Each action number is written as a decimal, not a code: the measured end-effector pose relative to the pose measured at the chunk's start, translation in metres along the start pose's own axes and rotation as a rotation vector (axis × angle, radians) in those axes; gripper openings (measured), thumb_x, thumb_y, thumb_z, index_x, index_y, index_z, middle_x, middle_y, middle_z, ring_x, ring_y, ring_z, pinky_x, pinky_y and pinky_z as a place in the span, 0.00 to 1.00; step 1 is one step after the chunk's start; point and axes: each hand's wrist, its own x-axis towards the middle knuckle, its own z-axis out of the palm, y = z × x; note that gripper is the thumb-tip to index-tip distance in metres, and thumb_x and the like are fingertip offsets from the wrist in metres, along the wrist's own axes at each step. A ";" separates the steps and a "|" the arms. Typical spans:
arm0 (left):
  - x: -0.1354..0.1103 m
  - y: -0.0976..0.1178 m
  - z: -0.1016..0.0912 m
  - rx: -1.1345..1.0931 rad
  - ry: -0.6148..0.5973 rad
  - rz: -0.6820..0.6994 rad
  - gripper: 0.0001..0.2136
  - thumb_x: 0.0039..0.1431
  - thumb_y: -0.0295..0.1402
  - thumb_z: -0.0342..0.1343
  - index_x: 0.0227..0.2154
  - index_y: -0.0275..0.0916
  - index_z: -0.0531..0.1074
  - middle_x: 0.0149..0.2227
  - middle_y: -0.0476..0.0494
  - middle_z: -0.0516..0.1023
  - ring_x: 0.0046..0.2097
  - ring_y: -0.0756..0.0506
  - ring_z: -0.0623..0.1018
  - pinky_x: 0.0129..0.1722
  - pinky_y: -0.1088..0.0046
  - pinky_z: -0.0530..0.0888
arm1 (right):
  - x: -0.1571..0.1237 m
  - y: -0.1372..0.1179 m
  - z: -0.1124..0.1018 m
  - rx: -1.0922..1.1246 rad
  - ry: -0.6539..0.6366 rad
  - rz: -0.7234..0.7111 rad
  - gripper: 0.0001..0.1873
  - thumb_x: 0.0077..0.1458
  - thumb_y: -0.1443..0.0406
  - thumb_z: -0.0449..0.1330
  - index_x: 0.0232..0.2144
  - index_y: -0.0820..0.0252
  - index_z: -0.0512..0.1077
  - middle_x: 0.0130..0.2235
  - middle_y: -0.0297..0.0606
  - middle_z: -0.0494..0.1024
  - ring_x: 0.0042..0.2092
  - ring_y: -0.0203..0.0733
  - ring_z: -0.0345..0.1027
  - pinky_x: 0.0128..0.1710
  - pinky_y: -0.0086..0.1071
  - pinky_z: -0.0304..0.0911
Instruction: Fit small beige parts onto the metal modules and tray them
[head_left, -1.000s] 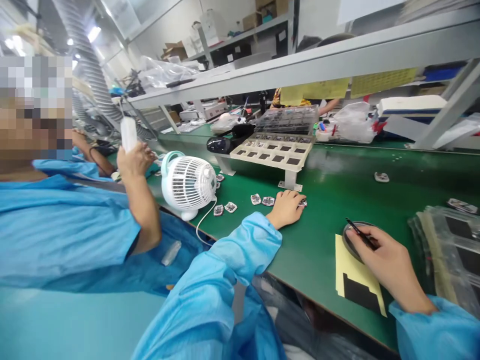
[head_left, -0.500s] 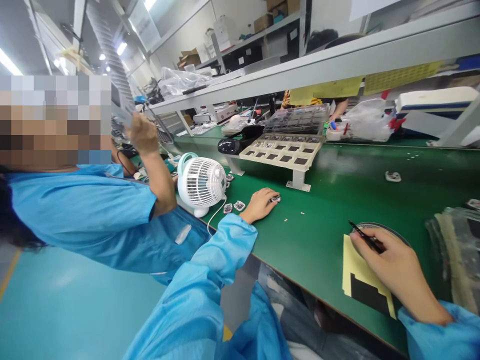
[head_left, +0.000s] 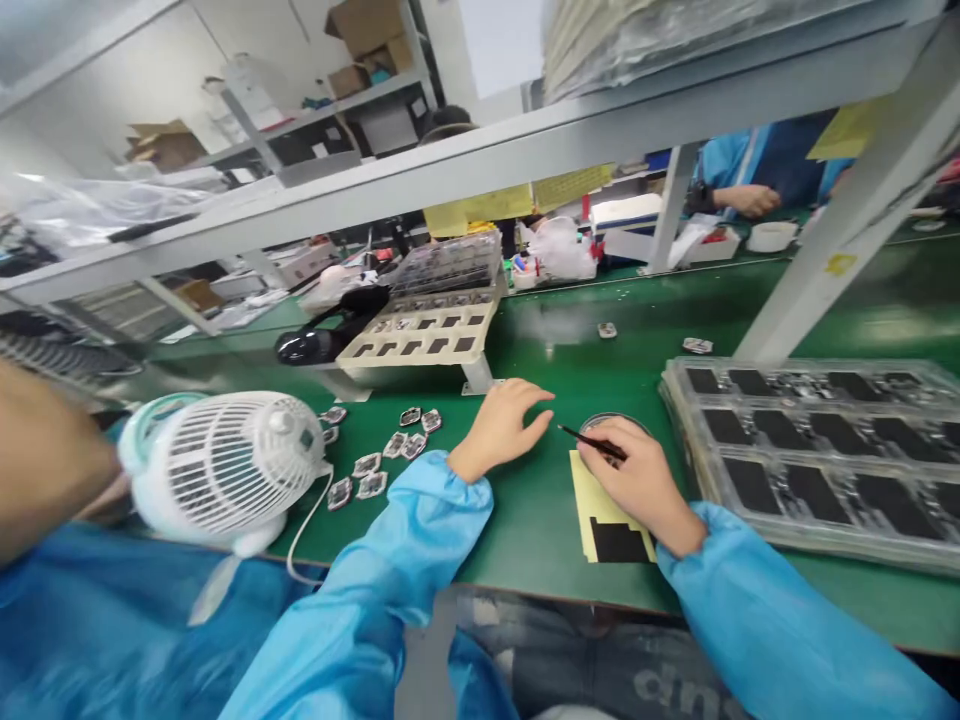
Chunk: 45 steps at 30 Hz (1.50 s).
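Note:
My left hand (head_left: 506, 425) hovers over the green bench with thumb and fingers apart, nothing visible between them. To its left lie several small square electronic parts (head_left: 394, 445) with pale frames. In my right hand (head_left: 637, 475) is a pair of slim black tweezers (head_left: 589, 441), their tip pointing left toward my left hand. Beneath the right hand sits a round dish (head_left: 609, 419), mostly covered by the fingers. A yellow sheet (head_left: 587, 505) with a black patch (head_left: 619, 543) lies below that hand, partly hidden by it.
A white fan (head_left: 225, 465) stands left, beside a co-worker's blurred arm (head_left: 45, 460). Stacked clear trays (head_left: 825, 425) with black inserts occupy the right. A cream tray (head_left: 412, 350) rests on a raised stand behind. Two small parts lie farther back. A shelf beam (head_left: 465, 150) crosses above.
The view has swung right, bringing the clear trays into sight. My left hand has left the small part it was touching and come nearer my right hand, which still holds the tweezers.

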 end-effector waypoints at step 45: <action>-0.042 0.057 0.063 -1.288 -0.363 -0.466 0.09 0.63 0.34 0.60 0.43 0.36 0.74 0.33 0.46 0.78 0.31 0.47 0.80 0.29 0.73 0.80 | -0.056 0.011 -0.040 0.014 -0.259 0.231 0.10 0.67 0.55 0.61 0.40 0.55 0.75 0.41 0.38 0.81 0.43 0.44 0.77 0.45 0.36 0.71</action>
